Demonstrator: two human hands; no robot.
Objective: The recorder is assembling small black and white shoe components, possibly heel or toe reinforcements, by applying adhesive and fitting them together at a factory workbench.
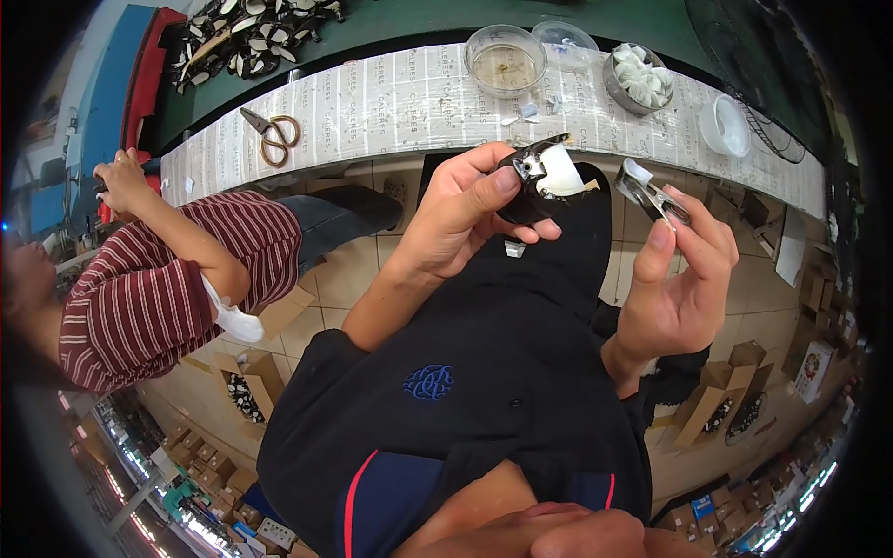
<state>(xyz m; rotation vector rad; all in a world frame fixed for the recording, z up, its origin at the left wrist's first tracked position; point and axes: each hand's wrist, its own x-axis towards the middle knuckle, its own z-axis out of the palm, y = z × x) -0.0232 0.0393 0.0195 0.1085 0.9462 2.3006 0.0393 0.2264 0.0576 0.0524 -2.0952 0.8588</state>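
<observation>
My left hand [474, 200] is closed around a glossy black shoe upper [532, 206] with a white lining piece [561, 173] showing on top. A small silvery ornament [529, 167] sits beside my left thumb. My right hand [686, 270] is raised to the right, apart from the upper. Thumb and fingers there pinch a metal clip [666, 206], whose jaws hold a small white wad [637, 171]. The clip and the upper do not touch.
Paper-covered bench ahead [372, 102] carries scissors [272, 137], a clear bowl of liquid [505, 63], a metal bowl of white wads [639, 78] and a plastic tub [725, 126]. Black shoe pieces [251, 37] lie on the green surface behind. A person in a striped shirt [177, 279] works at left.
</observation>
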